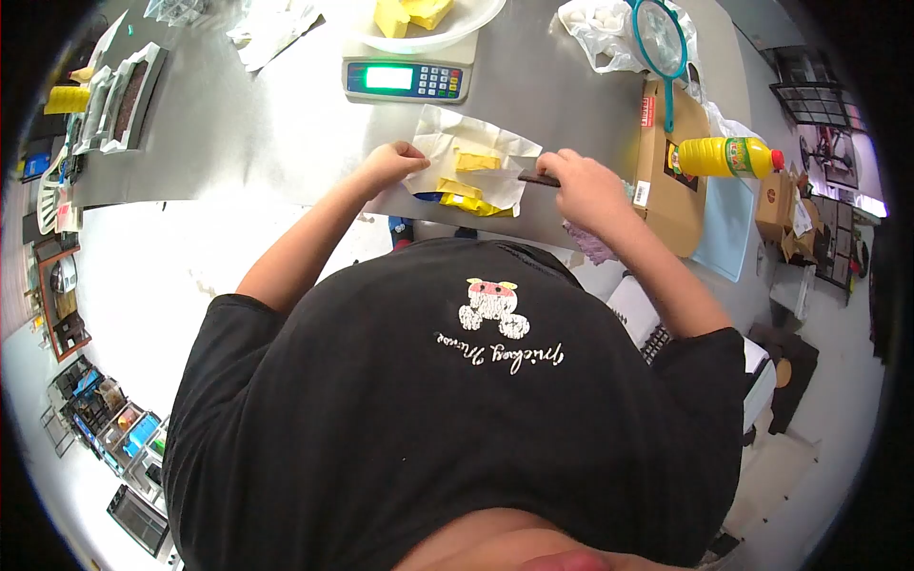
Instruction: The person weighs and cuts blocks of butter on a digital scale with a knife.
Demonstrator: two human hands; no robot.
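**Two hands at the near edge of a steel desk**

One long grey metal desk (pixel 257 114) fills the upper half of the view, its near edge running just ahead of the person's black shirt; below and to the left lies pale floor, with racks of small items along the far left.

A cardboard box (pixel 666 181) sits at the desk's right end and overhangs the edge, with a yellow bottle (pixel 724 157) lying on it and a teal-rimmed sieve (pixel 659 43) reaching over its top. A digital scale (pixel 407 78) stands at the back centre, carrying a white bowl (pixel 457 33) of yellow blocks. Moulds (pixel 129 100) crowd the back left corner. Bare metal lies open between the moulds and the scale — the widest free stretch.

White wrapping paper (pixel 476 152) is spread at the near edge, with yellow butter (pixel 471 162) on it and a yellow wrapper beneath. The left hand (pixel 390 164) has its fingers curled shut, pressing the paper's left side. The right hand (pixel 581 190) grips a knife (pixel 524 176) by its dark handle — its blade lies across the butter.
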